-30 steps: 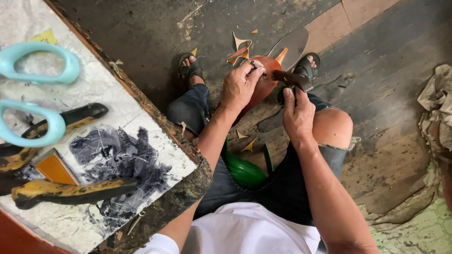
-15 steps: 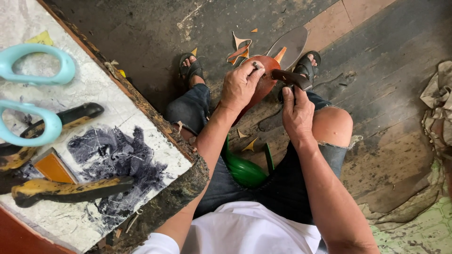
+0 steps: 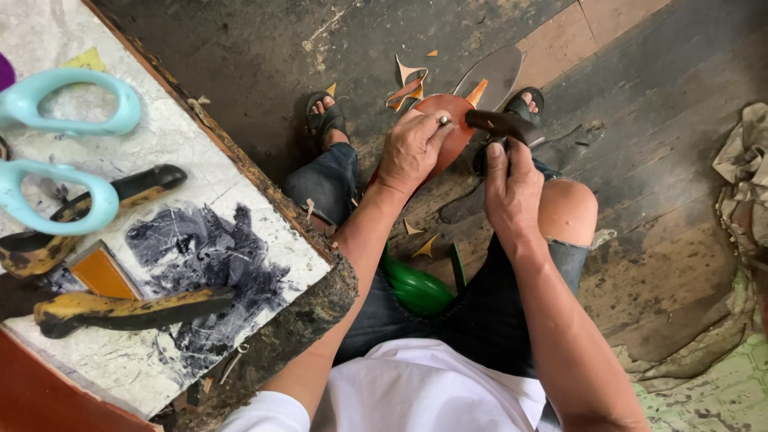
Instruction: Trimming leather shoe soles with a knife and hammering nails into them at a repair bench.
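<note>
I sit with both arms stretched down between my knees. My left hand (image 3: 412, 150) grips a flat reddish-brown leather piece (image 3: 450, 138), fingers curled over its left edge. My right hand (image 3: 512, 188) is closed around the dark handle of a knife (image 3: 494, 122) whose tip meets the leather's right edge. A grey sole-shaped piece (image 3: 496, 74) lies on the floor just beyond, with orange offcuts (image 3: 404, 90) around it. My sandalled feet (image 3: 326, 120) rest on the dark floor.
A worn white-topped bench (image 3: 240, 264) stands at the left, holding light-blue-handled scissors (image 3: 60, 144), yellow-and-black tools (image 3: 128, 308) and an orange tile (image 3: 102, 274). A green stool (image 3: 416, 284) shows between my legs. Crumpled cloth (image 3: 740, 184) lies at the right.
The view has shifted slightly. Both hands stay on the leather piece and knife, with only small movement at the cutting edge.
</note>
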